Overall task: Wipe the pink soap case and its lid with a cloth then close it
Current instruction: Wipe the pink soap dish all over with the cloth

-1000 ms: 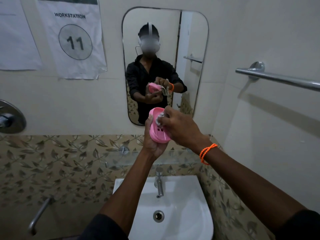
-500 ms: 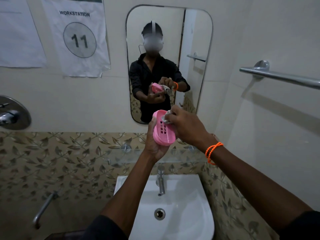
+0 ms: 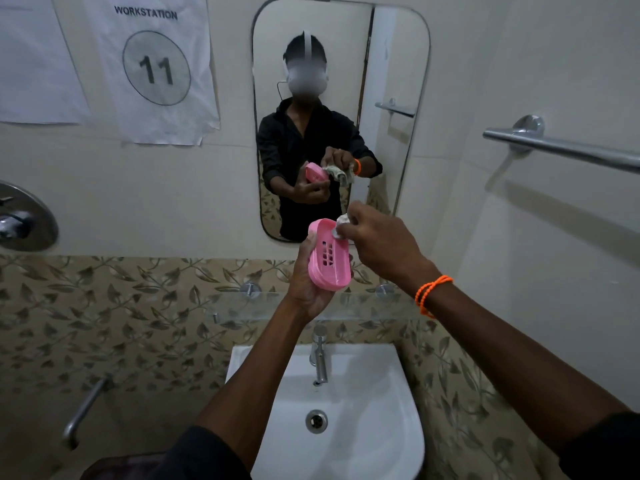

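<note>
My left hand (image 3: 307, 282) grips a pink soap case (image 3: 329, 258) from below and behind, holding it upright above the sink with its slotted inside facing me. A bunched grey-white cloth (image 3: 343, 225) is pinched in my right hand (image 3: 381, 242), pressed against the case's upper right rim. An orange bead bracelet circles my right wrist. The mirror shows both hands, the pink case and the cloth hanging from the fingers. I see no lid.
A white sink (image 3: 398, 410) with a chrome tap (image 3: 320, 358) lies below my hands, under a glass shelf (image 3: 367, 303). A mirror (image 3: 391, 98) hangs ahead. A towel rail (image 3: 561, 148) runs along the right wall; a chrome valve (image 3: 20, 220) sits on the left.
My right hand slid the cloth up from the slotted middle of the case to its upper right rim. The slots are now uncovered. Both hands drifted slightly right.
</note>
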